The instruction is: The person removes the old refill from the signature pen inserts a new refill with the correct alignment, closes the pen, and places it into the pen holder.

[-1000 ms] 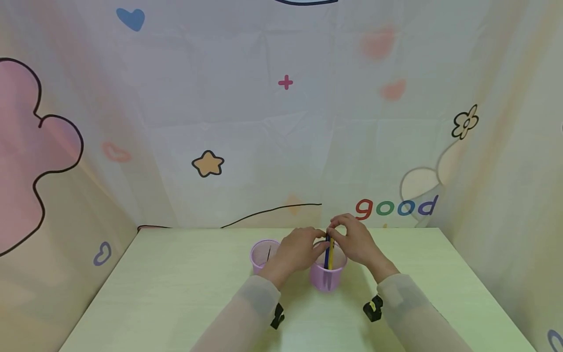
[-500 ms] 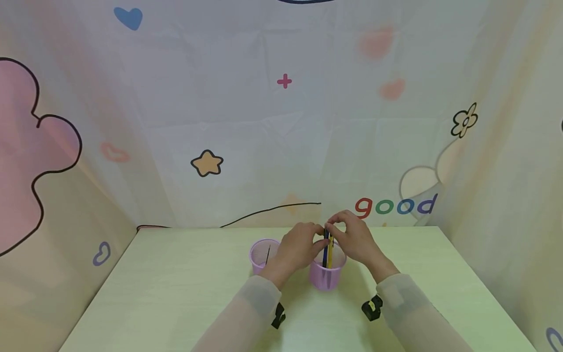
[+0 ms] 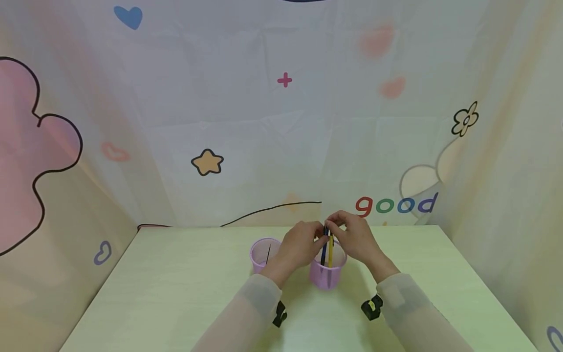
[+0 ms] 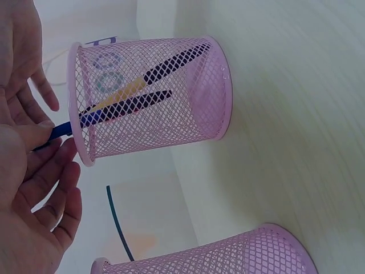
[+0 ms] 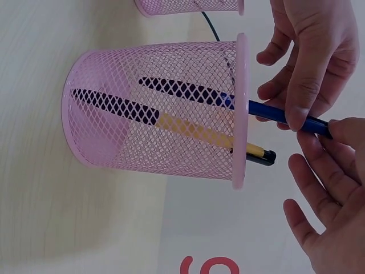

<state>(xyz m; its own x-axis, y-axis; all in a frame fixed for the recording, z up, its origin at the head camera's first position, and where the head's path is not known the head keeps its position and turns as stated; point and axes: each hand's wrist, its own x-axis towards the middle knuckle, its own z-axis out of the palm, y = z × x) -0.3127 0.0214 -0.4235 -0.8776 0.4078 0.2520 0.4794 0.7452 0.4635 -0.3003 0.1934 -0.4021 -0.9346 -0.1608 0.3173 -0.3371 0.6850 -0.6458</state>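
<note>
We observe two bare hands at work on one blue pen (image 5: 267,111), which sits partly inside a pink mesh cup (image 3: 324,280) standing upright on a pale table (image 3: 184,288). The left hand (image 3: 302,245) holds the pen's shaft just above the rim, thumb on one side and fingers on the other, the outer fingers bent. The right hand (image 3: 356,238) pinches the pen's upper end between thumb and fingertips; we note its outer fingers, spread loosely and apart from the cup in the right wrist view. Exactly which right fingertip backs the thumb we cannot tell, as the thumb covers it. The pen's dark lower end hangs within the cup, its tip apart from the base. Beside it in the same cup we record a yellow pen (image 5: 194,130) with a black lower part, leaning, its tip down near the base and its top just past the rim. Near this cup, on the left-hand side, stands a second pink cup (image 3: 256,264), also mesh, partly hidden by the left hand and holding a thin dark rod (image 4: 118,222). Both arms wear light sleeves (image 3: 411,305). Behind the table we log a printed curtain (image 3: 242,83) bearing an orange star (image 3: 207,162) and coloured lettering (image 3: 396,205) reading "good".
</note>
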